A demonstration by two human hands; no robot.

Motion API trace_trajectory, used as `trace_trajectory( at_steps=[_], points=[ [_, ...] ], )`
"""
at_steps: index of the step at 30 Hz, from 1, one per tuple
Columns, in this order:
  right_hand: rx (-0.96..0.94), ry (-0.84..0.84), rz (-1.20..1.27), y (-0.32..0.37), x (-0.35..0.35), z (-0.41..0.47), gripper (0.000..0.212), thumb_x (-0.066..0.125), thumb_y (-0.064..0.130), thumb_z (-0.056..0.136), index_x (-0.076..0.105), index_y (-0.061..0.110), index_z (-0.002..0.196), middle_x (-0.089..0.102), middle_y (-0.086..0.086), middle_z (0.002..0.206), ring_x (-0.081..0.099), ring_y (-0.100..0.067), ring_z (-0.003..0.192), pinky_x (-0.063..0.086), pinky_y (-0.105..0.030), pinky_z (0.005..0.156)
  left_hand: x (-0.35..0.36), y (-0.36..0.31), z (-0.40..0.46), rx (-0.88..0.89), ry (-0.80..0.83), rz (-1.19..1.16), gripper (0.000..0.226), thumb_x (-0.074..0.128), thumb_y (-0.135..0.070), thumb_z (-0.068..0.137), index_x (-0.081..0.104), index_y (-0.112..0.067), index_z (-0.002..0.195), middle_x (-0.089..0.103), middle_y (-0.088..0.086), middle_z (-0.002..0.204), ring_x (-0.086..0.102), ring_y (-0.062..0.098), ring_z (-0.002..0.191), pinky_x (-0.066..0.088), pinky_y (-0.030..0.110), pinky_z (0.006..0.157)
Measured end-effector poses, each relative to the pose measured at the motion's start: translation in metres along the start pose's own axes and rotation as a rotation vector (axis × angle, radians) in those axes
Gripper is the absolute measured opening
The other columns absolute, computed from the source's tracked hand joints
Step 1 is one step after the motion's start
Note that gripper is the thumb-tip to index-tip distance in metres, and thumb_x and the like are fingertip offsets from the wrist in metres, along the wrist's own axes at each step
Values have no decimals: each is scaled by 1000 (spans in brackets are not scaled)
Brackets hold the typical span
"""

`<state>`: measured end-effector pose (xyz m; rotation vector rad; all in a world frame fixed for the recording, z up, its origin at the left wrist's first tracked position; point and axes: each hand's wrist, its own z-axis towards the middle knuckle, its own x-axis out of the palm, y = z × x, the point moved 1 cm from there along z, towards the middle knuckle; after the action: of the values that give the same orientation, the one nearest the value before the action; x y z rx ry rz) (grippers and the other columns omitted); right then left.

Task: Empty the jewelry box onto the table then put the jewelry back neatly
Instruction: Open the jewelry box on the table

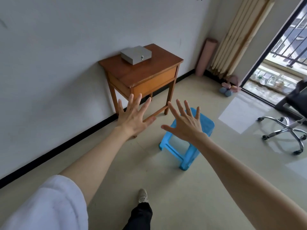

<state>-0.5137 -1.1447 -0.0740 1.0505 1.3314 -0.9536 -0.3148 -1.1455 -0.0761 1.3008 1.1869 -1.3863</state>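
Note:
A flat grey jewelry box [135,54] with a small metal clasp on its front lies closed on a small wooden table [149,70] against the white wall. I stand some way back from it. My left hand [132,116] and my right hand [185,122] are stretched out in front of me, backs up, fingers spread wide, holding nothing. Both hover in the air well short of the table. No jewelry shows outside the box.
A blue plastic stool [187,150] stands on the tiled floor just in front of the table, under my right hand. An office chair's chrome base [285,131] is at the right. A rolled pink mat [206,57], curtains and an open balcony door are at the back right.

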Motion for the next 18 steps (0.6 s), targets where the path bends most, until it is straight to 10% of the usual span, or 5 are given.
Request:
trace_trajectory(
  at_steps=[18],
  points=[
    [3, 25, 29, -88, -12, 293, 90, 34, 76, 79, -10, 37, 147, -11, -1, 158, -14, -26, 145, -8, -62, 112, -4, 47, 306, 8, 8, 33, 75, 15, -70, 85, -16, -36, 144, -19, 2, 155, -20, 26, 142, -15, 58, 108]
  ],
)
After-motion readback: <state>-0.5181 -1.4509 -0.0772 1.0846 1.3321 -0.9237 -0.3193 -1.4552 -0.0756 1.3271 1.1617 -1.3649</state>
